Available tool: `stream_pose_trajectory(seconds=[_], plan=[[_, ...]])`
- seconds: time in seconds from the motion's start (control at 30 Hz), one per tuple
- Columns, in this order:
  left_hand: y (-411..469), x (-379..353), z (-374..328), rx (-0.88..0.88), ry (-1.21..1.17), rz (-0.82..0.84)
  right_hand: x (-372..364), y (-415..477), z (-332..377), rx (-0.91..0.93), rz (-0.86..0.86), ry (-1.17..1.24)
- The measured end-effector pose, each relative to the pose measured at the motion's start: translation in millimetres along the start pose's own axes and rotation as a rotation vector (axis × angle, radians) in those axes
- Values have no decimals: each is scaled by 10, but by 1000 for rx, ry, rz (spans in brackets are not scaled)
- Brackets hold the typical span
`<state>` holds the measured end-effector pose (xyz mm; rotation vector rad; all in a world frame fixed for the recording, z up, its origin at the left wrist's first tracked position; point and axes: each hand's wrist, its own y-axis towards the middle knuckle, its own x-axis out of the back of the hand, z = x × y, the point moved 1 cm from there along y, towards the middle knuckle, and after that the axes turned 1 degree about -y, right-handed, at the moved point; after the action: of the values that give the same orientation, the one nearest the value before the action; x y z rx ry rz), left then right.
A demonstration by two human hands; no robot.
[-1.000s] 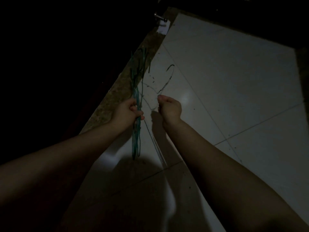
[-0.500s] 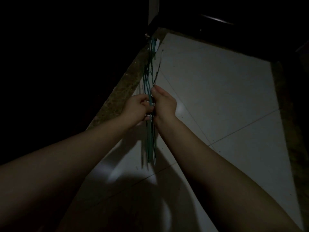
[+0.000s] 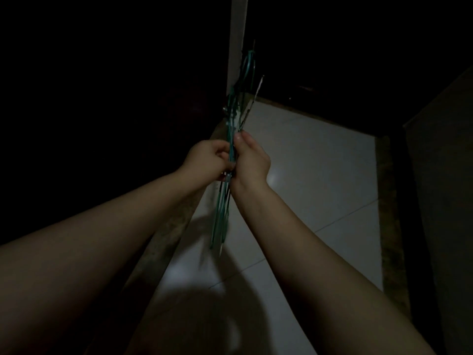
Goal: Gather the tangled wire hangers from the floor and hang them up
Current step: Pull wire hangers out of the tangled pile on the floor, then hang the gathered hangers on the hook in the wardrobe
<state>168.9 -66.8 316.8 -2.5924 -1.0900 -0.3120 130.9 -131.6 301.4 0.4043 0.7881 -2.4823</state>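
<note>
A bunch of thin wire hangers (image 3: 222,216), mostly teal with a darker one among them, stands upright and edge-on in the middle of the view. Their hooks reach up towards the dark at the top. My left hand (image 3: 208,160) is closed on the bunch from the left. My right hand (image 3: 252,160) presses against the same bunch from the right, thumb up, fingers closed on the wires. The two hands touch each other. The hangers' lower ends hang below my wrists, above the floor.
The room is very dim. A white tiled floor (image 3: 320,180) lies below, edged by a speckled stone strip (image 3: 176,226) on the left. A pale vertical post (image 3: 236,42) rises behind the hooks. Dark furniture or a wall (image 3: 440,201) stands on the right.
My right hand has brought a separate dark hanger over to the teal bunch, and both hands now hold one bundle. The bundle has risen and the view has tilted upward.
</note>
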Motion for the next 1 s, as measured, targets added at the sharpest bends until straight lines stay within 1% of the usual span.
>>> stream_pose_trajectory(seconds=[0.2, 0.47, 0.7, 0.73, 0.87, 1.0], plan=[[-276, 420, -1362, -77, 18, -5, -562, -666, 1222, 35, 67, 71], [-776, 957, -3313, -188, 83, -24, -1251, -1743, 2960, 76, 137, 49], [-1400, 1449, -4912, -292, 27, 9, -1772, -2749, 4330, 95, 274, 54], [-1451, 1488, -4999, -299, 30, 20, -1804, -2806, 4395, 90, 281, 50], [-1770, 1784, -5641, -372, 3, 19, -2070, -3255, 4906, 212, 331, -16], [-2145, 1988, -6096, -432, 5, -5, -2191, -3736, 5256, 355, 430, -63]])
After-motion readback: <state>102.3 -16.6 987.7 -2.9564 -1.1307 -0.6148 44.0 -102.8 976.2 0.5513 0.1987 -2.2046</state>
